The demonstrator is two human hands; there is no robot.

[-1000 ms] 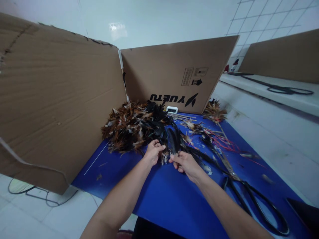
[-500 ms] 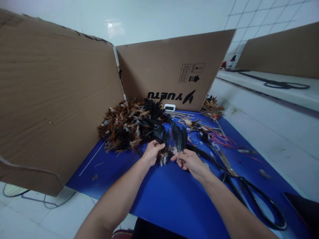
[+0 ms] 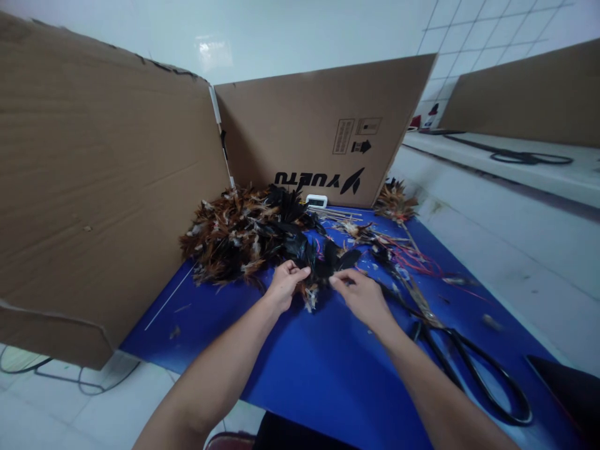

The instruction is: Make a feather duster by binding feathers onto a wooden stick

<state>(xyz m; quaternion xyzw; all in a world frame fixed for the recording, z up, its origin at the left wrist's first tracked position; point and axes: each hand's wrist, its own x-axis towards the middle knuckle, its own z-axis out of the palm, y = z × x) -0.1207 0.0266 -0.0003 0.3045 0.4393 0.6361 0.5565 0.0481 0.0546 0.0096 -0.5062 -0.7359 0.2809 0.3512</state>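
Head view: left hand (image 3: 284, 284) pinches a small feather bundle (image 3: 307, 292) at its quill end, fingers closed on it. Right hand (image 3: 360, 295) is half-curled, fingertips pinching black feathers (image 3: 336, 259) on the blue mat (image 3: 319, 369), just beside the big feather pile (image 3: 244, 234). Feathers prob. v. light, soft, easily bent (best held by the stiff quills). Scissors (image 3: 469, 369) lie to the right.

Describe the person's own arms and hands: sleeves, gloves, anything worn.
Both forearms are bare up to the picture's lower edge, with no sleeves in view. The left hand and right hand wear no gloves. No watch, bracelet, ring or marking shows on either wrist or on the fingers, as far as the picture lets one tell.
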